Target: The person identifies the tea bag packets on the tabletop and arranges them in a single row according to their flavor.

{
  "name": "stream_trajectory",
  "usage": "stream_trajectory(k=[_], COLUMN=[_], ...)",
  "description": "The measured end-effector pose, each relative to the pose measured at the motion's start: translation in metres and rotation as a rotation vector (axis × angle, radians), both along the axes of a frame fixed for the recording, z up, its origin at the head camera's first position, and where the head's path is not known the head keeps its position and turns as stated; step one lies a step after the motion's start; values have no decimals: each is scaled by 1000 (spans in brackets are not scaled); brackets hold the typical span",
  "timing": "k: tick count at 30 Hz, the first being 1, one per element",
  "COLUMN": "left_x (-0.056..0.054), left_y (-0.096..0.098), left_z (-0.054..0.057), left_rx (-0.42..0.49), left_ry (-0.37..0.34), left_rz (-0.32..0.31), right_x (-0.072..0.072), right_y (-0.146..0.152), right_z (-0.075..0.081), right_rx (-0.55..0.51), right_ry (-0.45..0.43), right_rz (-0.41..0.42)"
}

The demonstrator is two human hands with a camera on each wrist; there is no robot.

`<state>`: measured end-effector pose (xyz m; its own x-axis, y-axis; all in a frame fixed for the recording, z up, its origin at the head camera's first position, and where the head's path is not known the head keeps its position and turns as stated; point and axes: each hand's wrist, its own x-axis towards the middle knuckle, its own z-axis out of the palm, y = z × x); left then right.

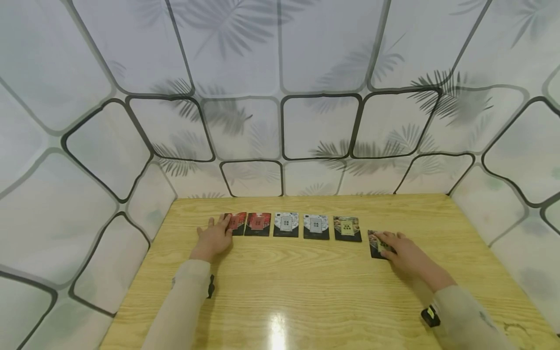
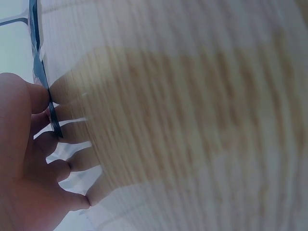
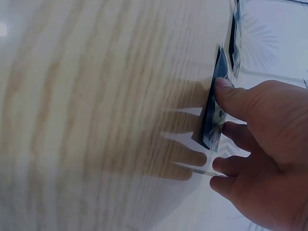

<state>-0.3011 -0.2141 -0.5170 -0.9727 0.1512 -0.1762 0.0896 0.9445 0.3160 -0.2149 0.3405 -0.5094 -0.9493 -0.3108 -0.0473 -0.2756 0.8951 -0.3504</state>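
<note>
A row of small flat packets lies across the table. My left hand [image 1: 214, 238] is at its left end, fingers spread and fairly straight, fingertips on the outermost red-and-black packet [image 1: 237, 223]. Seen from the left wrist, that packet is a thin dark edge [image 2: 54, 118] by the thumb. At the right end, my right hand [image 1: 408, 253] holds a dark packet with a patterned top and yellowish label [image 1: 375, 247] between thumb and index finger. The right wrist view has the thumb on the face of this packet [image 3: 210, 120], its other fingers loosely bent beside it.
Between the hands lie another red packet [image 1: 258, 224], two white-and-black packets [image 1: 286, 225] [image 1: 316, 227] and a packet with a yellow label [image 1: 347, 229]. The light wood table [image 1: 280, 282] ends at a pale patterned fabric wall [image 1: 319, 126] behind and on both sides.
</note>
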Motion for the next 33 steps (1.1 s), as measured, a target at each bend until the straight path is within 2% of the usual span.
stream_trajectory(k=[8,22,33], left_x=[1,0,-4], left_y=[0,0,-1], left_z=[0,-1,-5], left_rx=[-10,-8,-13], left_ry=[-2,5,6], left_rz=[-7,-11,-16], right_x=[-12,-33,-38], right_y=[0,-1,-3], right_z=[3,2,2], right_rx=[10,40,38], right_ry=[9,-6,-31], right_rz=[17,-6,-6])
